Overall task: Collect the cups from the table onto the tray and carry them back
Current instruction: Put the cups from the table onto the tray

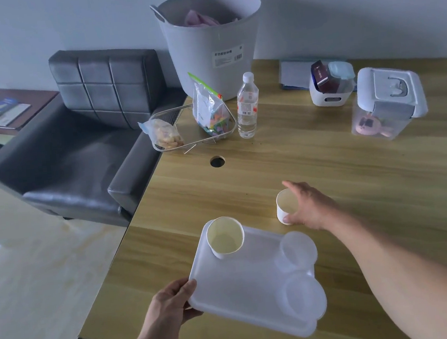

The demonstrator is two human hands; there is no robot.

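A white translucent tray [252, 284] with two round wells on its right side lies near the front of the wooden table [325, 165]. One white paper cup [225, 237] stands upright in the tray's far left corner. My left hand [169, 303] grips the tray's near left corner. A second white paper cup [286, 207] stands on the table just beyond the tray's far right corner. My right hand [309, 204] wraps around that cup, thumb at its base and fingers over its far side.
Further back stand a wire basket [187, 142] with snack bags, a water bottle [247, 107], a grey tub [210, 39], a small white bin [329, 93] and a lidded clear container [388, 104]. A cable hole [217, 161] is in the tabletop. A black armchair [78, 145] sits left.
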